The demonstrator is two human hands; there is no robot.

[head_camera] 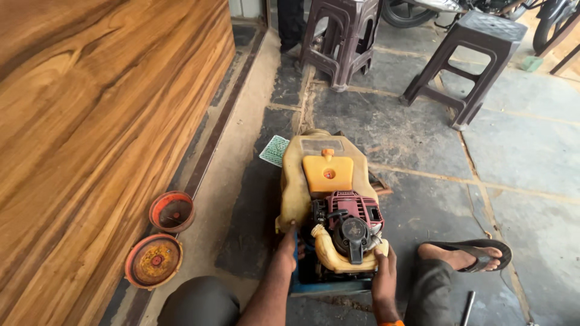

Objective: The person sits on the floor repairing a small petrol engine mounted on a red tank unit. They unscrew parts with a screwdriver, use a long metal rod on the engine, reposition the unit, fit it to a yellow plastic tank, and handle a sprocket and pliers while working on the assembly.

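two round rusty lids (pixel 163 238), two plastic stools (pixel 417 45), green card (pixel 275 150)

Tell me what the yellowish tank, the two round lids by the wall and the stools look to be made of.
Tank: probably plastic, dull and grime-stained, with moulded rounded edges. Round lids: likely painted metal, red-orange paint worn, with rust-like brown patches. Stools: apparently moulded plastic, matt brown-purple, with a textured seat and ribbed legs.

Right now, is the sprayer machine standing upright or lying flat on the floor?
Lying flat. The sprayer rests on the stone floor with its engine facing up, left hand and right hand at its near end.
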